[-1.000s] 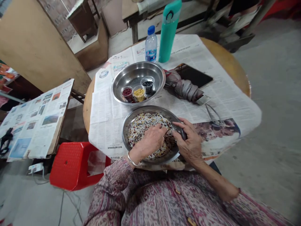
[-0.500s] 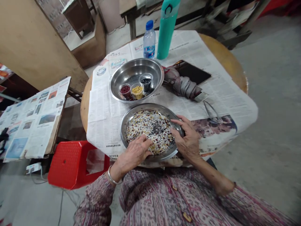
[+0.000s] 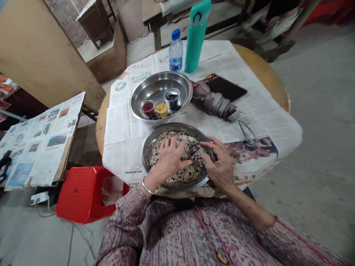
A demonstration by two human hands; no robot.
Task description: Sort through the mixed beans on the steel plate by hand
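Note:
A round steel basin (image 3: 146, 142) sits near the table's front edge, with a mix of white grains and dark, red and yellow beans (image 3: 191, 168) spread in it. Over the left part of this mix is my left hand (image 3: 169, 157), palm down with its fingers spread; whether the fingertips touch the grains I cannot tell. My right hand (image 3: 220, 164) grips the basin's right rim, thumb and forefinger reaching over the inner edge. Behind stands a larger steel bowl (image 3: 135, 94) holding clear cups of red beans (image 3: 147, 107), yellow beans (image 3: 161, 108) and black beans (image 3: 172, 99).
Newspaper (image 3: 119, 147) covers the round table. At the back stand a water bottle (image 3: 175, 51) and a teal flask (image 3: 195, 40). A folded grey umbrella (image 3: 216, 101) lies beside a dark tablet-like object (image 3: 227, 87). On the left is a red stool (image 3: 79, 192).
My left hand has moved forward and slightly right over the grains, and its fingers have opened from a curled pose. My right hand stays at the rim.

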